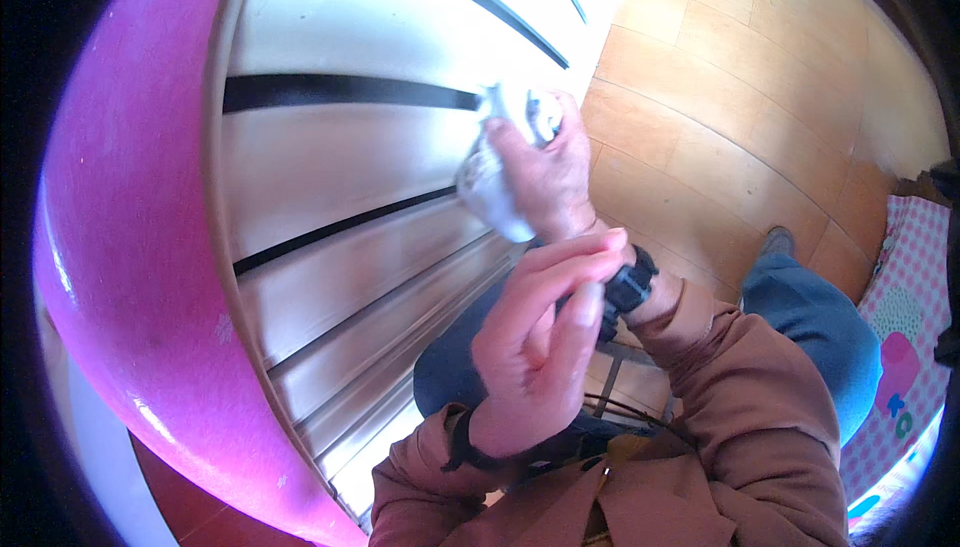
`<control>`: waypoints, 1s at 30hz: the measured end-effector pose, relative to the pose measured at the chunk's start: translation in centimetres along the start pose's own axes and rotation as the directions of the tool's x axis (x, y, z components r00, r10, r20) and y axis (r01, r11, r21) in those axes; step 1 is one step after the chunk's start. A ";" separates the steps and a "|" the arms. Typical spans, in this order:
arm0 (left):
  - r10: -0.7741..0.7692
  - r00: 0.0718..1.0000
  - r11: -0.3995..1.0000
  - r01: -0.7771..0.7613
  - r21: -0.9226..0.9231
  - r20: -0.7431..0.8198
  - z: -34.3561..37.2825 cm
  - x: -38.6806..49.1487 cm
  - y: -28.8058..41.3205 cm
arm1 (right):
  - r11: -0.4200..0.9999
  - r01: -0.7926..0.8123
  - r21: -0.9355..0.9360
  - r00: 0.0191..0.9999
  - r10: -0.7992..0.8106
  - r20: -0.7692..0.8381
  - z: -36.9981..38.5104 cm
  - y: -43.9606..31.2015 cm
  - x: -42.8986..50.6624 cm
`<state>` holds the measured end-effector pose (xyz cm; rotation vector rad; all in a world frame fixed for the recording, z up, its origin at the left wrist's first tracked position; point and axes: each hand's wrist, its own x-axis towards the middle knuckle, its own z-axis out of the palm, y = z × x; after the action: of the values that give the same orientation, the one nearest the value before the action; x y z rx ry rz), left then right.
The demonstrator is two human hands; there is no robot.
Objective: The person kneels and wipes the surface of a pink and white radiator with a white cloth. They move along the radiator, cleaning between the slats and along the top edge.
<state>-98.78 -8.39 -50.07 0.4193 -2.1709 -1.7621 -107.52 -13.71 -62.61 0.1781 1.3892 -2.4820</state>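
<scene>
My right hand (pixel 551 183) grips a crumpled white cloth (pixel 491 183), which looks blurred. The cloth is against or just in front of the pale, glossy panels (pixel 337 149) of what looks like a chest of drawers, with dark gaps between them. A black watch (pixel 630 281) is on my right wrist. My left hand (pixel 536 344) is raised nearer the camera, partly overlapping my right wrist in view. Its fingers are loosely bent, the thumb a little apart from them, and nothing shows in its grasp. Whether it touches the right wrist cannot be told.
A bright pink top surface (pixel 142 247) with a curved-looking edge borders the panels on the left. Tan floor tiles (pixel 712 97) extend on the right. A pink-dotted printed item (pixel 911 247) lies at the far right, beside my jeans-clad leg (pixel 814 329).
</scene>
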 end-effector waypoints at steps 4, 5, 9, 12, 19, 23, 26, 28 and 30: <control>0.358 0.934 0.929 -0.358 0.097 0.022 -1.0 0.2 0.8 | 0.841 0.446 -0.306 0.892 -0.444 0.081 0.6 -1.7 -0.1; 0.352 0.928 0.920 -0.367 0.138 0.126 -1.4 0.4 1.0 | 0.735 0.550 -0.397 0.828 -0.541 0.147 0.1 -1.4 0.3; 0.196 0.964 0.952 -0.231 0.202 0.180 -1.0 0.4 0.9 | 0.735 0.572 -0.362 0.818 -0.545 0.187 -2.5 2.3 2.3; 0.152 0.986 0.973 -0.162 0.163 0.074 -0.6 0.3 0.6 | 0.799 0.428 -0.422 0.902 -0.408 0.144 -4.3 5.6 3.0; 0.241 0.971 0.954 -0.238 0.181 0.004 -1.2 0.1 0.6 | 0.918 -0.392 0.063 0.894 0.396 -0.210 -7.2 7.0 6.7; 0.272 0.962 0.932 -0.260 0.252 -0.016 -1.5 0.0 1.1 | 0.926 -0.333 0.179 0.931 0.353 -0.089 -4.1 3.3 7.0; 0.308 0.951 0.910 -0.293 0.293 -0.005 -1.5 0.1 1.3 | 0.986 -0.166 -0.019 0.981 0.163 -0.105 -1.0 -0.8 5.7; 0.322 0.947 0.879 -0.301 0.370 0.007 -1.6 0.0 1.7 | 0.994 0.109 -0.019 0.994 -0.109 0.005 0.9 -3.5 4.9; 0.406 0.914 0.837 -0.368 0.405 -0.009 -1.6 -0.2 2.1 | 0.937 0.335 -0.096 0.941 -0.328 0.082 2.3 -5.7 4.0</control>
<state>-97.96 -9.29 -47.74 0.1267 -2.3380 -1.0666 -112.97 -13.63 -57.71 -0.1747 1.6377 -2.6359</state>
